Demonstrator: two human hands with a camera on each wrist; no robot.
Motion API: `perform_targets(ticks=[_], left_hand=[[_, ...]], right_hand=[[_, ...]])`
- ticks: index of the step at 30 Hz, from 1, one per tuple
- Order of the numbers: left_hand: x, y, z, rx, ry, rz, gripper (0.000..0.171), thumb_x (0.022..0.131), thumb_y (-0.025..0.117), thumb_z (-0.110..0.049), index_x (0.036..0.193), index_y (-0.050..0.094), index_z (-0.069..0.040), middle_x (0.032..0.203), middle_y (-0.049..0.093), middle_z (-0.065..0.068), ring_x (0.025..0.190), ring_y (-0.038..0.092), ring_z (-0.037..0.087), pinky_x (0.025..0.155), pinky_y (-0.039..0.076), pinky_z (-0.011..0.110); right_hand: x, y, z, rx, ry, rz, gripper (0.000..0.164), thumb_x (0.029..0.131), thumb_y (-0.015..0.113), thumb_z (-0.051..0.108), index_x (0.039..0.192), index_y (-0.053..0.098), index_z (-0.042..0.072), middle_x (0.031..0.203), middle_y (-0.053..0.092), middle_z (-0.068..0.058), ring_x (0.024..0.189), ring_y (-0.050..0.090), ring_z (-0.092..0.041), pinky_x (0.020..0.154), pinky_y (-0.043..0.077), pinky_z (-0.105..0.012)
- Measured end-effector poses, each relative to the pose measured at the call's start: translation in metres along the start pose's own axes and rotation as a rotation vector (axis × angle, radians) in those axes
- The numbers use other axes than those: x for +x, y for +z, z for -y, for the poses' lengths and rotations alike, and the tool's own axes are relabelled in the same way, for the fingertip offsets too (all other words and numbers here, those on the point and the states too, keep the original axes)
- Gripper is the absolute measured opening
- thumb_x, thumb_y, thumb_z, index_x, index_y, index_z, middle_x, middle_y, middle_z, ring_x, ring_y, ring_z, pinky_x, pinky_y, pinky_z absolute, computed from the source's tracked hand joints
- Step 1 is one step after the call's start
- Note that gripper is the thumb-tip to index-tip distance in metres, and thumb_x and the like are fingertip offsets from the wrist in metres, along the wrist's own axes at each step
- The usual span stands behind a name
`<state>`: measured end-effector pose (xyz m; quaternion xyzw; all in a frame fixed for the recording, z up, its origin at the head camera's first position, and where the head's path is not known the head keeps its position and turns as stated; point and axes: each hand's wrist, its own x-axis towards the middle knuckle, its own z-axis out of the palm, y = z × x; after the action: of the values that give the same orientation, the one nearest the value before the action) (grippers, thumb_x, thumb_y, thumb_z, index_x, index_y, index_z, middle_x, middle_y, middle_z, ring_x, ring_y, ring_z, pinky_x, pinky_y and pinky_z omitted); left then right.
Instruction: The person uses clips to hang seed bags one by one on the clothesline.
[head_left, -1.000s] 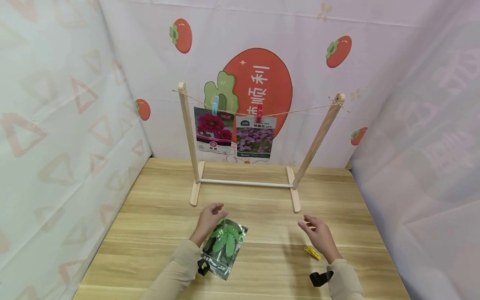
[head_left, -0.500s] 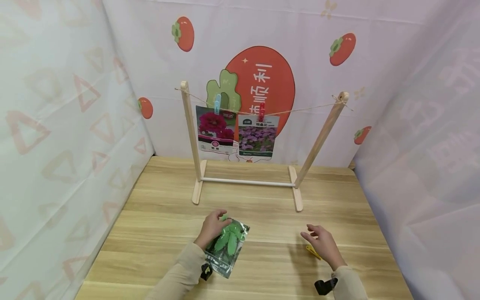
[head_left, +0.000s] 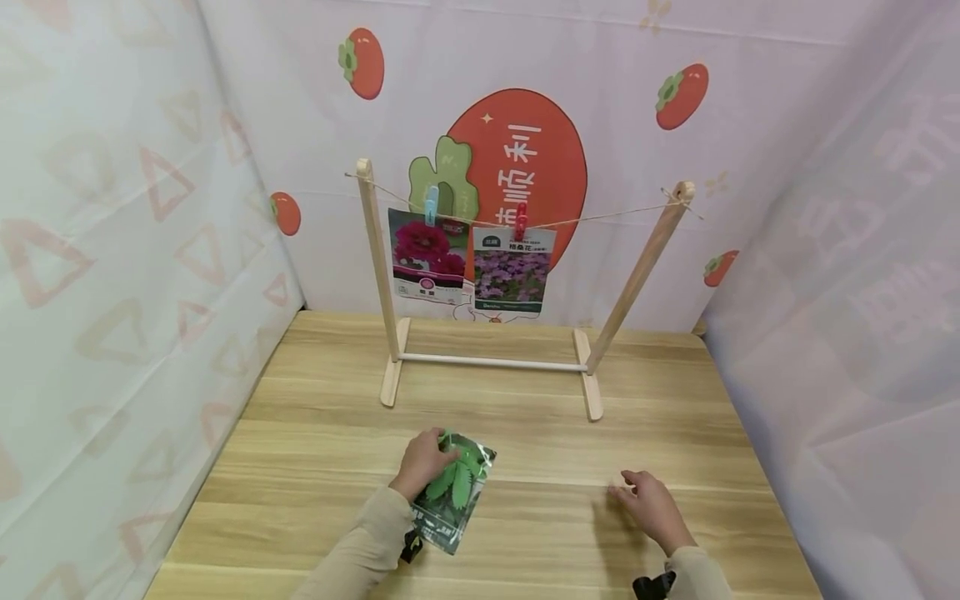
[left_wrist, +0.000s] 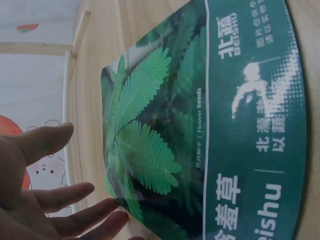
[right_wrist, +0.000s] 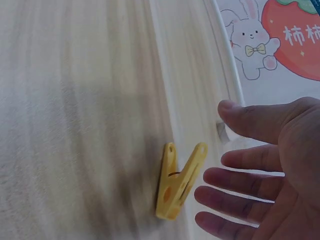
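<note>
A green seed packet (left_wrist: 155, 120) with a fern-like leaf picture lies on the table. My left hand (head_left: 424, 463) is over its upper left edge, and in the left wrist view the thumb and fingers are spread apart, with fingertips at the packet's edge; whether they touch it I cannot tell. On the right, a yellow clothespin (right_wrist: 179, 185) lies on the wood. Just beside it my right hand (right_wrist: 275, 175) has its fingers loosely extended and holds nothing. In the head view the right hand (head_left: 651, 510) hides the clothespin.
Behind the hands stands a wooden rack (head_left: 641, 275) with a string between its posts. A magenta flower packet (head_left: 427, 258) hangs from a blue clothespin (head_left: 431, 206), and a purple flower packet (head_left: 512, 273) from a red one (head_left: 521, 222). Printed cloth walls (head_left: 840, 292) enclose the table.
My left hand has lowered onto the upper part of the green packet. My right hand has come down toward the yellow clothespin, covering it in the head view.
</note>
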<state>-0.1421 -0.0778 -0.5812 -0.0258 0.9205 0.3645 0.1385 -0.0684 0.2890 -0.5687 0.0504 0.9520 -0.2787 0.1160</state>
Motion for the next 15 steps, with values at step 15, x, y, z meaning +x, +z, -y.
perform_targets(ticks=[15], left_hand=[[-0.003,0.016,-0.003,0.25,0.024,-0.034,0.058,0.077,0.082,-0.027,0.119,0.058,0.004,0.106,0.054,0.021,0.097,0.051,0.034,0.077,0.049,0.058]], right_hand=[[-0.001,0.013,-0.013,-0.108,0.046,0.003,0.034,0.083,0.074,0.017,0.103,0.069,-0.01,0.085,0.062,-0.013,0.073,0.056,-0.02,0.069,0.05,-0.042]])
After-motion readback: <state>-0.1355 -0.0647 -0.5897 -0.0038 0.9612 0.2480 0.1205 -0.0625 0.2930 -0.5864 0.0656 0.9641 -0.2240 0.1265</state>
